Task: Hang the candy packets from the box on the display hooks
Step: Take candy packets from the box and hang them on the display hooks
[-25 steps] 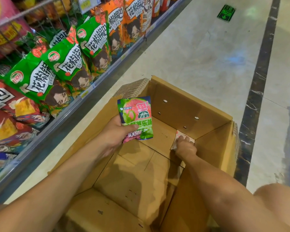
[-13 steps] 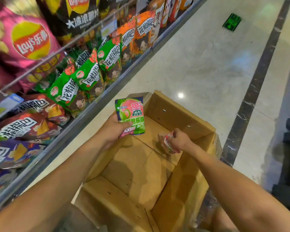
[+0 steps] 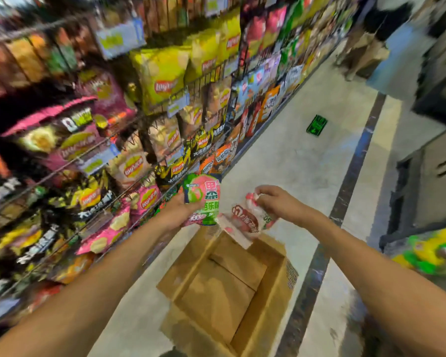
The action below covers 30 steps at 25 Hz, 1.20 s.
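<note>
Head view: left hand [image 3: 183, 211] grips a green-and-pink candy packet [image 3: 204, 199] by its lower edge; right hand [image 3: 273, 202] pinches the top of a white-and-red candy packet [image 3: 250, 219]. Both packets are held above the cardboard box [image 3: 276, 287], which looks emptied. Step, as judged: carrying to the hooks. Next needs a free hook found; none is discernible in the blurred rack [image 3: 144, 119].

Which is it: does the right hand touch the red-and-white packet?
Touching. The head view shows the right hand pinching the red-and-white packet by its top edge.
</note>
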Motion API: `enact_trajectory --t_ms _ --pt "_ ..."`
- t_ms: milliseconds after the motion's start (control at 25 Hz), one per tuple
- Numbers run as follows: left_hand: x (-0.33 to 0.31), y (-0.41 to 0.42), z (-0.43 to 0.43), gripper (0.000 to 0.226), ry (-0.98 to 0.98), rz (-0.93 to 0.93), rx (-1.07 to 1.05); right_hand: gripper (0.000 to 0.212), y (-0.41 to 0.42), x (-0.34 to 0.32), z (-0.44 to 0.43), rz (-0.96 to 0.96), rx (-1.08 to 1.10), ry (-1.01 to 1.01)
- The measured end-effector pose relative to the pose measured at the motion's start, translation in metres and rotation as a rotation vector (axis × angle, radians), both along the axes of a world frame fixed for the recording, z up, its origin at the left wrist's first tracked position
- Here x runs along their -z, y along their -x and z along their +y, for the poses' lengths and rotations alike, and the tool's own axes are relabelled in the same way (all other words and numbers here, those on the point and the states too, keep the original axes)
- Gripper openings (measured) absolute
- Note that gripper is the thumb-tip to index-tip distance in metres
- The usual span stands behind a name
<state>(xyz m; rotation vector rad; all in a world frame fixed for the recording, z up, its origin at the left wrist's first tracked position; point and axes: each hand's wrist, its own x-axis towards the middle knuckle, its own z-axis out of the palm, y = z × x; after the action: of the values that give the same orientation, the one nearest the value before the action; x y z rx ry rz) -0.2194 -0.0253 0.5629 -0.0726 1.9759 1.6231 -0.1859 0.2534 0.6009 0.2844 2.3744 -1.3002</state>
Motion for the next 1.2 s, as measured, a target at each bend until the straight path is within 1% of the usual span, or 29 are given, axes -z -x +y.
enact_trajectory --t_ms 80,200,320,400,480,560,600,640,680,760,800,840,920,1000,1080,1200 --pt "-0.056 -0.004 -0.001 0.007 -0.066 0.003 0.031 0.016 0.002 -0.069 -0.011 0.028 -0.029 0.026" --pt "-0.122 -0.014 0.000 0.012 -0.148 -0.021 0.120 0.016 0.001 -0.144 -0.023 0.096 -0.064 0.045" --pt "-0.164 -0.025 -0.004 0.037 -0.214 0.021 0.142 0.015 -0.009 -0.199 -0.034 0.251 -0.052 0.015" --pt "-0.187 -0.033 -0.013 0.033 -0.201 0.093 0.112 0.014 -0.019 -0.228 -0.040 0.355 -0.024 -0.007" --pt "-0.208 -0.044 -0.025 0.034 -0.176 0.160 0.075 0.013 -0.031 -0.249 -0.045 0.421 -0.026 -0.018" --pt "-0.230 -0.060 -0.039 0.045 -0.114 0.241 0.075 0.007 -0.043 -0.267 -0.045 0.429 -0.066 -0.037" --pt "-0.238 -0.068 -0.047 0.049 -0.083 0.281 0.088 0.009 -0.050 -0.277 -0.047 0.418 -0.114 -0.057" --pt "-0.249 -0.078 -0.054 0.048 -0.048 0.303 0.091 0.018 -0.057 -0.286 -0.051 0.395 -0.163 -0.075" --pt "-0.257 -0.087 -0.059 0.042 -0.023 0.319 0.091 0.026 -0.064 -0.294 -0.055 0.379 -0.221 -0.105" --pt "-0.277 -0.112 -0.072 0.023 0.079 0.414 0.097 0.036 -0.086 -0.312 -0.073 0.428 -0.375 -0.247" --pt "-0.288 -0.126 -0.078 0.022 0.152 0.477 0.100 0.039 -0.099 -0.320 -0.085 0.472 -0.451 -0.343" --pt "-0.296 -0.139 -0.085 0.027 0.216 0.524 0.109 0.041 -0.111 -0.328 -0.098 0.510 -0.525 -0.437" --pt "-0.308 -0.167 -0.101 0.036 0.302 0.559 0.094 0.037 -0.138 -0.338 -0.125 0.541 -0.668 -0.573" --pt "-0.319 -0.195 -0.120 0.036 0.324 0.575 0.061 0.032 -0.158 -0.341 -0.150 0.536 -0.766 -0.651" --pt "-0.329 -0.224 -0.136 0.033 0.326 0.585 0.025 0.032 -0.175 -0.344 -0.172 0.548 -0.824 -0.686" --pt "-0.347 -0.269 -0.165 0.030 0.305 0.613 -0.039 0.029 -0.195 -0.351 -0.203 0.617 -0.880 -0.647"
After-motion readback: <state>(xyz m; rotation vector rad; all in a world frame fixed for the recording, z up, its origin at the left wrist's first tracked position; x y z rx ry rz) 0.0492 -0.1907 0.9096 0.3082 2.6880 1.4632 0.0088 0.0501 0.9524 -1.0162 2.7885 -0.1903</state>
